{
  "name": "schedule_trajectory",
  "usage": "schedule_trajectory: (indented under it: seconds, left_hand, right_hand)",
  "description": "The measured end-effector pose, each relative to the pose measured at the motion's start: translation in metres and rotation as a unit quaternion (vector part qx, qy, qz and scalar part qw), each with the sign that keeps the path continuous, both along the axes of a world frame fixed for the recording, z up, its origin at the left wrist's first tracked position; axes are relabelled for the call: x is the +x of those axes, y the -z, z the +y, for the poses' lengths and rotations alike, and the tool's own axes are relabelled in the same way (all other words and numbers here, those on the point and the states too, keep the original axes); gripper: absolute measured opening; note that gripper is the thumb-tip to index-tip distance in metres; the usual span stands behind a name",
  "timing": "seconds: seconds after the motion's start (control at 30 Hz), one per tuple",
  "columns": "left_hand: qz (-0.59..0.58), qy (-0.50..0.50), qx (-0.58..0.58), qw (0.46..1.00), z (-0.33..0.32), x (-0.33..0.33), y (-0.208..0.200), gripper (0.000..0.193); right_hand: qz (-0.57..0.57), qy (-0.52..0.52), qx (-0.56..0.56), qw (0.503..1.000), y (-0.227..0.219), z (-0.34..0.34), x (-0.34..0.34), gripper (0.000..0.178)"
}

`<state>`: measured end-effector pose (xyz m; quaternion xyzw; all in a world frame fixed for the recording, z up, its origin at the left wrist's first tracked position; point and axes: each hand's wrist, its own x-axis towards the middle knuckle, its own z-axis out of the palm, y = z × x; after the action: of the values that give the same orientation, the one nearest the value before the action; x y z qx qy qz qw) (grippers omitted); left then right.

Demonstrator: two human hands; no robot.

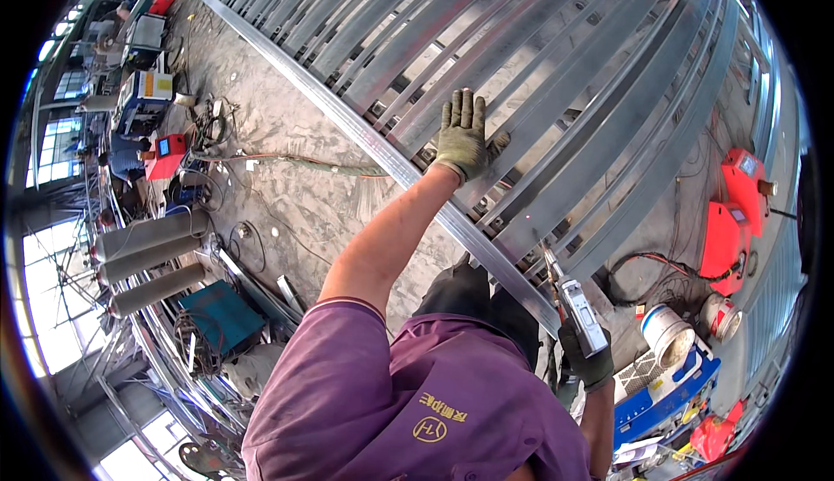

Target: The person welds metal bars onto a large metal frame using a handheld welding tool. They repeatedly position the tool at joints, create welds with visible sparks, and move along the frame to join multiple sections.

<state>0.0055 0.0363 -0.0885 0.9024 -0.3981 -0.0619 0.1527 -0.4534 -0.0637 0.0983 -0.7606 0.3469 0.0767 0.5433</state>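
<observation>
My left hand (462, 138), in a dirty olive work glove, lies flat with its fingers stretched over the grey metal bars (521, 99) of a large frame. My right hand (589, 361), in a dark glove, is wrapped round a silver handheld welding gun (580, 312). The gun's narrow nozzle points up toward the bar ends, close to the frame's long edge rail (382, 153). Whether its tip touches metal I cannot tell. A small red light spot shows on a bar just ahead of it.
Gas cylinders (152, 240) and a teal box (221, 316) lie at the left, with cables and a hose (304, 165) on the floor. Red machines (725, 242), white buckets (667, 335) and a blue-and-white machine (669, 394) stand at the right.
</observation>
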Motion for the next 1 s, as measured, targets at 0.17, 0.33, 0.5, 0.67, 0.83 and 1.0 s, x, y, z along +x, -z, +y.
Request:
schedule_trajectory:
  seconds: [0.17,0.33,0.5,0.67,0.83,1.0]
  left_hand:
    - [0.009,0.031,-0.088,0.996,0.020,0.058,0.007,0.097]
    - [-0.126,0.029,-0.034,0.991,0.070,0.109,0.062,0.104]
    - [-0.128,0.033,-0.014,0.991,0.067,0.079,0.037,0.110]
    - [-0.099,0.064,-0.025,0.993,0.055,0.071,0.031,0.108]
    - [-0.055,0.186,-0.120,0.974,0.010,0.030,-0.018,0.108]
    - [-0.027,0.254,0.127,0.958,-0.054,-0.020,-0.052,0.128]
  right_hand:
    - [-0.038,-0.001,0.002,0.999,0.015,0.001,-0.019,0.029]
    - [0.001,0.059,0.078,0.995,-0.012,-0.010,-0.013,0.035]
    - [0.014,0.061,0.002,0.998,-0.029,-0.040,-0.012,0.026]
    - [0.002,0.035,-0.027,0.999,-0.033,-0.054,-0.019,0.030]
    - [0.010,0.000,0.023,1.000,-0.024,-0.067,-0.015,0.035]
    - [-0.041,-0.062,0.039,0.996,-0.010,-0.077,-0.010,0.035]
